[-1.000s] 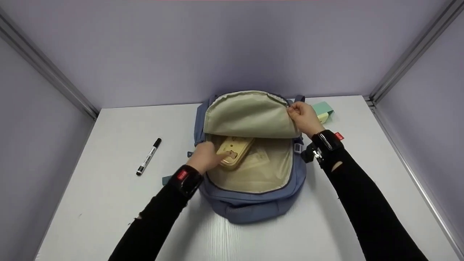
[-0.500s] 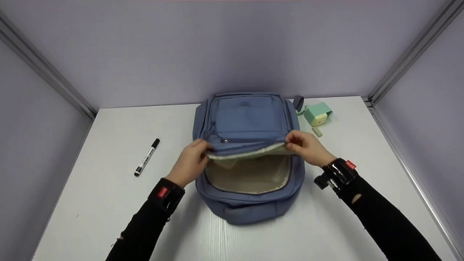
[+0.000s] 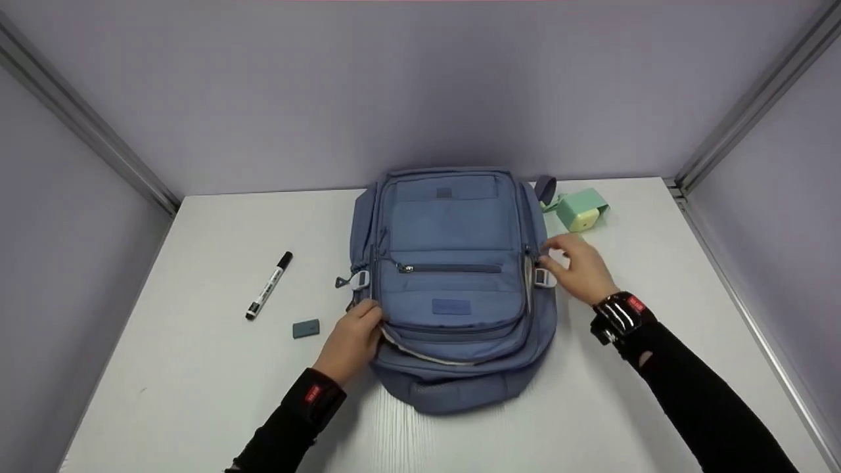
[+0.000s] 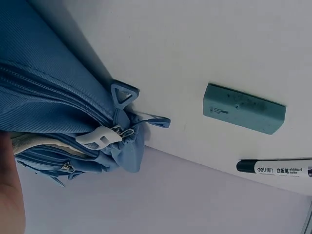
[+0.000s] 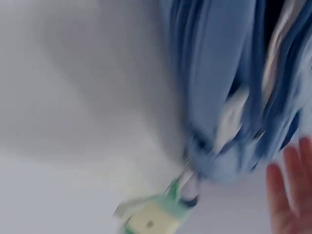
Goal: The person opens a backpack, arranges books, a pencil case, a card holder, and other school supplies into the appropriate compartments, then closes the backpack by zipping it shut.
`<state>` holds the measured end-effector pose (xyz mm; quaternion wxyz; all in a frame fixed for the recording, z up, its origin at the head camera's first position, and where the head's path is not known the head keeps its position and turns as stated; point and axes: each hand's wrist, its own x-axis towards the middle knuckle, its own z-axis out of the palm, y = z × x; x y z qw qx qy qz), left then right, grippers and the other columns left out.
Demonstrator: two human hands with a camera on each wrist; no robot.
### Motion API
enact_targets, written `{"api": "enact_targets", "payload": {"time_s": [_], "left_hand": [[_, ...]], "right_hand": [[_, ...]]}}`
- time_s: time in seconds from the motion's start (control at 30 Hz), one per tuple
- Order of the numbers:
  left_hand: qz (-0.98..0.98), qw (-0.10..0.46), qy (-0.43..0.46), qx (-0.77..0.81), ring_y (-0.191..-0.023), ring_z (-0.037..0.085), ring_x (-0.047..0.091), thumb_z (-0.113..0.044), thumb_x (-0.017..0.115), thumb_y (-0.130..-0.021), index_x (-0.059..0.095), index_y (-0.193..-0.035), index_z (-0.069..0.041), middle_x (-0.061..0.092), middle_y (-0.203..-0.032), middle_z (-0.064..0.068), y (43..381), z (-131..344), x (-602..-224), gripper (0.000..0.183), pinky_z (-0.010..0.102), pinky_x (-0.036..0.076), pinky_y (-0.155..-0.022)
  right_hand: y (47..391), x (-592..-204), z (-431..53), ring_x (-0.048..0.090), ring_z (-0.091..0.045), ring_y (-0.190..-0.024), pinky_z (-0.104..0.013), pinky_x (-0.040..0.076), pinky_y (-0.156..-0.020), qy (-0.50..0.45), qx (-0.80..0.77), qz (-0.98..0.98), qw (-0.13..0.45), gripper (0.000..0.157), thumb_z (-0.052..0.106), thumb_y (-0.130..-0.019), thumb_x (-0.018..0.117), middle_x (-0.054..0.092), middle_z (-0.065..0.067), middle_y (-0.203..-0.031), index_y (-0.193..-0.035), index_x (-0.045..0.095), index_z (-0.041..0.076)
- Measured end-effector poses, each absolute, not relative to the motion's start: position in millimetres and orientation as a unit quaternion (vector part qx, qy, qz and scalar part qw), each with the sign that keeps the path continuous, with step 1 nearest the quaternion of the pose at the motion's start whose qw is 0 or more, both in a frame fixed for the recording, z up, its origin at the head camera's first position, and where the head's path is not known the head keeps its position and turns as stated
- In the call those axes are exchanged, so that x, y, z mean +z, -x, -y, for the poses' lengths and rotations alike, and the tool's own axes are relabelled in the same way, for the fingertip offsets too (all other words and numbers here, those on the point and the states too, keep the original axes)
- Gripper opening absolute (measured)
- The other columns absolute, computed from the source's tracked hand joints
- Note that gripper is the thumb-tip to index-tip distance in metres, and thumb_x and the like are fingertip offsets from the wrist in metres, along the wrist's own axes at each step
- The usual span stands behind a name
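A blue backpack (image 3: 453,230) lies on its back on the white table. Its front flap (image 3: 453,289) is folded down over the main compartment, and a cream-lined gap shows along its lower edge and sides. My left hand (image 3: 351,338) holds the flap's lower left edge; in the left wrist view only part of that hand (image 4: 9,190) shows. By the zipper on the bag's right side is my right hand (image 3: 581,268), its fingers bent loosely in the head view. Blurred fingers (image 5: 278,190) look fairly straight in the right wrist view, with nothing visible in them. The bag's inside is hidden.
To the left lie a whiteboard marker (image 3: 269,286) and a small teal block (image 3: 306,328). A green and yellow box-shaped pendant (image 3: 583,210) lies by the bag's upper right, near a strap loop (image 3: 545,188). A grey-lilac wall (image 3: 420,92) stands behind the table.
The flap, lifted at first with a yellow case visible inside, has come down over the opening. My left hand moved down the left edge; my right hand let go and shifted right.
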<state>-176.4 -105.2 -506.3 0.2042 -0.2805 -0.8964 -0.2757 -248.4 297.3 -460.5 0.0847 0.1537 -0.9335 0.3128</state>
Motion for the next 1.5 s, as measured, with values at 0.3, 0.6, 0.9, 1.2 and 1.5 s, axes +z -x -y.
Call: {"api": "enact_targets", "payload": {"time_s": [0.3,0.6,0.9,1.2,1.5], "left_hand": [[0.896,0.212,0.262,-0.288,-0.093,0.022,0.066,0.013,0.067,-0.081,0.066,-0.096,-0.004,0.063,-0.102,0.007,168,102,-511,0.023,0.032,0.057,-0.083],[0.887,0.198,0.275,-0.315,-0.093,0.019,0.067,0.014,0.067,-0.078,0.066,-0.095,-0.004,0.063,-0.1,0.005,156,100,-511,0.025,0.028,0.057,-0.085],[0.878,0.196,0.292,-0.324,-0.09,0.016,0.065,0.015,0.071,-0.077,0.064,-0.092,-0.007,0.06,-0.098,0.003,151,101,-515,0.027,0.027,0.056,-0.079],[0.87,0.241,0.387,-0.188,-0.089,0.018,0.065,0.009,0.073,-0.078,0.065,-0.111,-0.004,0.061,-0.102,0.008,162,107,-512,0.037,0.027,0.055,-0.079],[0.81,0.346,0.469,-0.062,-0.098,0.027,0.065,0.001,0.076,-0.074,0.069,-0.1,-0.004,0.065,-0.097,0.009,214,112,-470,0.027,0.037,0.057,-0.086]], "right_hand": [[309,-473,-345,0.023,-0.057,-0.143,-0.069,0.029,-0.111,0.058,0.229,0.97,0.054,0.075,0.023,-0.092,0.064,0.017,-0.036,-0.158,-0.153,0.026,-0.001],[312,-485,-360,-0.001,-0.057,-0.149,-0.079,0.012,-0.112,0.15,0.255,0.955,-0.012,0.098,0.039,-0.09,0.066,-0.011,-0.035,-0.161,-0.16,0.004,0.009],[302,-498,-366,0.029,-0.056,-0.137,-0.068,0.034,-0.108,0.201,0.293,0.934,0.01,0.072,0.026,-0.09,0.065,0.017,-0.036,-0.149,-0.147,0.028,0.004],[293,-480,-364,0.03,-0.046,-0.132,-0.058,0.039,-0.104,0.2,0.313,0.924,0.092,0.076,0.023,-0.085,0.07,0.021,-0.03,-0.143,-0.149,0.033,0.01],[249,-432,-358,0.039,-0.043,-0.126,-0.057,0.042,-0.1,0.152,0.376,0.897,0.174,0.074,0.025,-0.084,0.075,0.023,-0.026,-0.142,-0.148,0.039,0.012]]}}
